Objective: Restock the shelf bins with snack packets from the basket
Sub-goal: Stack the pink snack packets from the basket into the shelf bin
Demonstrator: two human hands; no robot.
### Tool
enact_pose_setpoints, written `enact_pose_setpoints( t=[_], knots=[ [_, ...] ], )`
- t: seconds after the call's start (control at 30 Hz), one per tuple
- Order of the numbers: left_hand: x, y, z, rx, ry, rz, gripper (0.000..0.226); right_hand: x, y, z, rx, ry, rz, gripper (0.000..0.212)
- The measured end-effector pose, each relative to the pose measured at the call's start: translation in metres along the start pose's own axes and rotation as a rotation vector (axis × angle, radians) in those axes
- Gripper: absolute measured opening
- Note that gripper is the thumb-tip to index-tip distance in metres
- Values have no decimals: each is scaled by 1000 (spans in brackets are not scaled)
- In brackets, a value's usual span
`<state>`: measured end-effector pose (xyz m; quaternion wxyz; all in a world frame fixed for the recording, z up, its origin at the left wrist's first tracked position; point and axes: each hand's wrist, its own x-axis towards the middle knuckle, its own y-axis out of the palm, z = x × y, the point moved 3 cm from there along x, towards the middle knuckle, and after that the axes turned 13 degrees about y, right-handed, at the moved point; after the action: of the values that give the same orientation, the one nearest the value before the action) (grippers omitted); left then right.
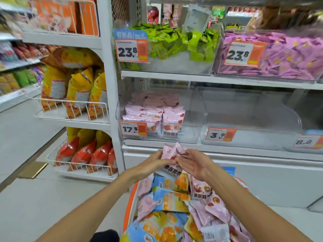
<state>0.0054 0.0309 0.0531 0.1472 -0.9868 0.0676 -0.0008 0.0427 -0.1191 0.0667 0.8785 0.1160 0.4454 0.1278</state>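
Head view, item one: a bunch of pink snack packets at centre frame, just above the basket and below the shelf edge, pinched between my left hand and my right hand, fingers of both curled onto the film. Judged light, soft and crinkly, slick-surfaced and prone to slide apart; best held by the crimped edges, not squeezed, as the contents likely crush. Item two: basket at lower centre, heaped with pink and blue-orange packets. Item three: clear bin tagged 17.5, centre, part-filled with matching pink packets, room at its right. Its raised front lip and price tag stand in the way. Item four: an unfilled clear bin, right of centre.
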Motion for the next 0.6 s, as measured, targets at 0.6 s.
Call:
enact_pose_setpoints(
  t=[0.6],
  knots=[
    [113, -84, -83, 280, 246, -145, 39, -7, 53, 139, -765, -873, -376, 55]
  ],
)
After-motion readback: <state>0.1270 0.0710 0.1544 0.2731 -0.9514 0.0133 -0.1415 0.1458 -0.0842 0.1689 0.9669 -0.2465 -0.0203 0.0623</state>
